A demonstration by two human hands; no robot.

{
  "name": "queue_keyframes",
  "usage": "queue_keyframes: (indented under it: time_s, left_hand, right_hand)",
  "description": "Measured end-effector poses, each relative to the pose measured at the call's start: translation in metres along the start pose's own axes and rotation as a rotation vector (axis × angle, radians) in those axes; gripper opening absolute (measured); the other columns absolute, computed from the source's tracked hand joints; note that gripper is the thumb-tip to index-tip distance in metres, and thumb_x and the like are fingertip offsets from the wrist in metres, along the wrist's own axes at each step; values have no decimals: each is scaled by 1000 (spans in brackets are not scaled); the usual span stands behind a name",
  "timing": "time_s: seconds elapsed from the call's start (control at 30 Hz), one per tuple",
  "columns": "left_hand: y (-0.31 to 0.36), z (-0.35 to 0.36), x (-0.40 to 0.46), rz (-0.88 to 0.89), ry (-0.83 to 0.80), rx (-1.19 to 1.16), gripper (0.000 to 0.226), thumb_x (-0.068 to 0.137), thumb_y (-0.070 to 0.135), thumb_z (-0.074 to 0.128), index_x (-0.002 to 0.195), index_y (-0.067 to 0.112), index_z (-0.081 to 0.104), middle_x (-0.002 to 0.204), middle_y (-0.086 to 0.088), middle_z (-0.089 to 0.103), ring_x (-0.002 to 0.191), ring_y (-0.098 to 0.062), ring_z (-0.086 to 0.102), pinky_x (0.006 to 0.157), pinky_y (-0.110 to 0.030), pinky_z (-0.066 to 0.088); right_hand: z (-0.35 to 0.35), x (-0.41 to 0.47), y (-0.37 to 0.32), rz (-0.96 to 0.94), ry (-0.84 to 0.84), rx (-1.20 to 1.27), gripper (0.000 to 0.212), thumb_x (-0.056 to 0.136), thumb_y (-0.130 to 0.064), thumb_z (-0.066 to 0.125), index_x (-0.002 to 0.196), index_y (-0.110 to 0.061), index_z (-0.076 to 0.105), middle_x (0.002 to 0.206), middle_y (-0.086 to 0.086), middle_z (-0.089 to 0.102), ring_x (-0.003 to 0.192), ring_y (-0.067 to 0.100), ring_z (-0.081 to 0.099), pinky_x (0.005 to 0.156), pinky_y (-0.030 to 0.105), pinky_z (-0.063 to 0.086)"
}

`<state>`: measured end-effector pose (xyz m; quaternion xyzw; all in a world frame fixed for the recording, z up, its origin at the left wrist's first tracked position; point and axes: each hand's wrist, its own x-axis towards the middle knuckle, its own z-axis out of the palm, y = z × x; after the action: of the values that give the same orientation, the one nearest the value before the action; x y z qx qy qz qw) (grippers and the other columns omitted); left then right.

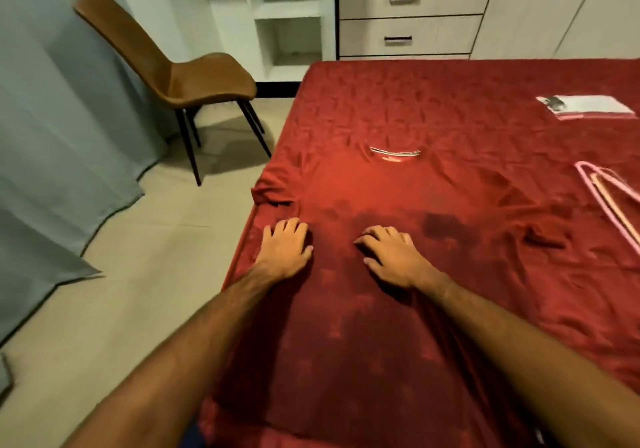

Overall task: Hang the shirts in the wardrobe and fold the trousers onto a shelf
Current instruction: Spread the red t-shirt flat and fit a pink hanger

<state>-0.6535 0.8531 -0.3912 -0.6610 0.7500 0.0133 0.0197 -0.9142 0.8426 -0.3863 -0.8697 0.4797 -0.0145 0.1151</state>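
Note:
A red shirt (398, 191) lies spread flat on the red bed (485, 94), collar toward the far side, its left sleeve bunched at the bed's edge. My left hand (285, 248) rests palm down on the shirt near the bed's left edge. My right hand (389, 255) also lies on the shirt, its fingers slightly bent against the fabric. Neither hand grips the cloth. Pink hangers (609, 198) lie on the bed at the right. A folded white and pink garment (585, 106) sits at the far right of the bed.
A brown chair (180, 70) stands on the tiled floor to the left. Grey curtains (52, 136) hang along the left side. White open shelves (287, 15) and a drawer unit (408, 15) stand beyond the bed's far end.

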Motion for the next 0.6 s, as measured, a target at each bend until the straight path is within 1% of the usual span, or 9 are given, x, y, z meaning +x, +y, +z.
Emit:
queue_keyframes:
  time_s: [0.1,0.2,0.27,0.3,0.33,0.4,0.47,0.53,0.6]
  left_hand:
    - [-40,5,43,-176,61,-125,54,95,48,51,143,27,41,156,-2,34,145,-29,29,114,-56,26]
    - [-79,9,82,-220,107,-262,59,95,51,51,149,35,34,157,-2,29,144,-29,30,110,-59,31]
    - [-100,14,102,-298,124,-328,50,96,54,47,143,37,41,152,-4,36,139,-28,36,105,-58,35]
    - [-108,16,109,-353,145,-324,45,97,55,43,135,34,48,144,-5,44,134,-29,42,101,-56,37]
    - [-113,16,113,-382,182,-250,41,96,55,40,125,29,54,135,-5,50,126,-30,47,96,-54,39]
    - [-120,13,116,-352,233,-14,36,93,51,42,106,21,58,124,-6,55,115,-31,50,90,-51,39]
    - [-123,4,123,-283,265,50,29,92,45,47,98,20,60,124,-6,55,114,-31,49,91,-51,37]
    - [-116,-7,138,-170,289,17,26,90,40,48,101,19,59,126,-7,55,115,-32,49,92,-50,35]
    - [-87,-13,166,50,238,-42,30,88,36,47,109,18,59,129,-8,54,119,-31,52,92,-49,37]
  right_hand:
    - [3,62,8,-24,44,20,50,99,-47,44,146,-33,38,155,-7,29,143,18,24,114,45,21]
    - [8,133,12,-61,70,-9,63,95,-62,24,151,-34,31,161,-6,22,149,18,18,119,47,13]
    - [13,179,11,-74,74,-31,71,90,-66,13,152,-36,29,163,-5,20,150,19,16,120,50,13]
    - [14,198,13,-72,74,-43,71,90,-66,12,152,-36,29,163,-5,20,150,20,16,120,51,12]
    - [16,213,15,-54,74,-51,70,90,-65,13,153,-37,28,163,-5,21,150,21,17,120,52,12]
    - [15,230,23,14,88,-60,69,92,-66,14,154,-37,25,163,-4,21,150,23,17,120,54,11]
    - [10,234,44,132,93,-58,71,92,-68,16,154,-36,24,164,-4,20,151,24,17,119,57,11]
    - [2,221,76,276,102,-48,71,92,-68,18,155,-34,25,164,-3,20,151,24,17,119,57,12]
    - [-11,195,119,427,101,-32,71,93,-66,19,154,-32,27,163,-1,21,150,24,18,119,54,14]
